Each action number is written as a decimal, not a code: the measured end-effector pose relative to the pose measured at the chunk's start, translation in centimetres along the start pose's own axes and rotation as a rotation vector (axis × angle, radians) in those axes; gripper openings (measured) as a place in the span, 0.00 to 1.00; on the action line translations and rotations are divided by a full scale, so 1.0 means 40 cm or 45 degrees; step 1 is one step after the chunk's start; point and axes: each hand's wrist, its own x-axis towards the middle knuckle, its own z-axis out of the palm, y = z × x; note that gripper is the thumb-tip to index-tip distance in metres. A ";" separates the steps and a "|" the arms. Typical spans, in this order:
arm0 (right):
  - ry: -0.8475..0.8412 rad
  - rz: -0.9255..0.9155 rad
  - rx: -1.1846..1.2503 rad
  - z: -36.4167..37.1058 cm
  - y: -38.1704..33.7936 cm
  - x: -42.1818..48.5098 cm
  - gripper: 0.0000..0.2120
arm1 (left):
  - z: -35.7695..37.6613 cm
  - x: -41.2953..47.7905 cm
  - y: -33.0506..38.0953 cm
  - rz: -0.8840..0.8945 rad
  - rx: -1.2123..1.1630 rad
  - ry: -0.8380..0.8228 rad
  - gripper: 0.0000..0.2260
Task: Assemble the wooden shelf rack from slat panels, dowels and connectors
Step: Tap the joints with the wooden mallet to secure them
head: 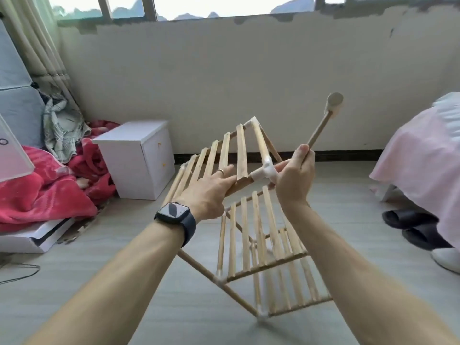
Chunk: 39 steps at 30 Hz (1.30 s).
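Note:
The wooden shelf rack (pixel 258 247) stands tilted on one corner on the floor, with three slat panels joined by dowels and white connectors. My left hand (pixel 211 190) lies flat on the top slat panel (pixel 224 155), fingers straight. My right hand (pixel 295 175) grips the handle of a small wooden mallet (pixel 333 104), whose head points up and to the right. The same hand's fingertips touch the white corner connector (pixel 265 171) at the top panel's near right corner.
A white box (pixel 139 158) sits on the floor to the left, beside red blankets (pixel 44 195) and a flat white carton (pixel 37 239). A pink-covered bed (pixel 423 158) and dark slippers (pixel 410 225) are at the right. A wall runs behind.

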 end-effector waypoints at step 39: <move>-0.781 0.038 -0.375 -0.316 -0.125 0.098 0.11 | 0.146 0.208 0.172 -0.216 -0.136 0.009 0.27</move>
